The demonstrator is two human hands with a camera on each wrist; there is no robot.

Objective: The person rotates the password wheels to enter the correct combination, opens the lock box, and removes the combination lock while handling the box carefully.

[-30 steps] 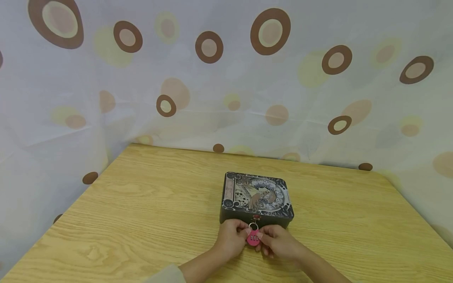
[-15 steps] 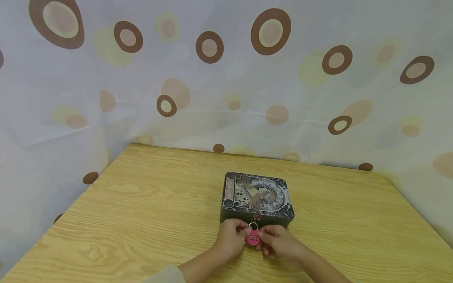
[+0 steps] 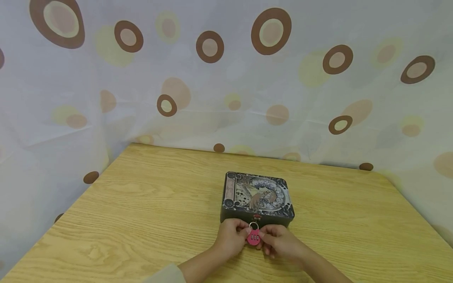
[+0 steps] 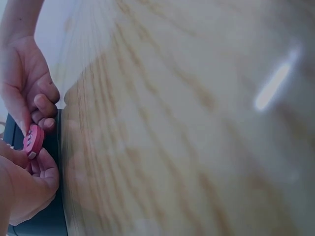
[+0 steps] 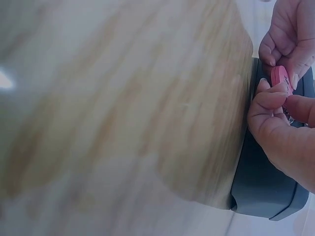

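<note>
A pink combination padlock (image 3: 253, 237) with three number dials hangs at the front of a dark tin box (image 3: 258, 194) with a patterned lid. Its metal shackle (image 3: 253, 225) stands up just below the small red-and-metal clasp (image 3: 256, 217). My left hand (image 3: 230, 237) pinches the padlock from the left between thumb and fingers. From the right, my right hand (image 3: 279, 241) pinches it too, thumb at the front near the dials. In the right wrist view the pink lock body (image 5: 279, 76) shows between both hands, close against the box's dark side (image 5: 261, 177).
The box stands on a wood-grain table (image 3: 141, 204). Behind and at the left hangs a pale sheet with brown and yellow circles (image 3: 209, 86). A bright reflection (image 4: 273, 88) lies on the glossy tabletop in the left wrist view.
The right thumb has shifted slightly rightward on the padlock, off the dials. Otherwise both hands, the lock and the box keep their places.
</note>
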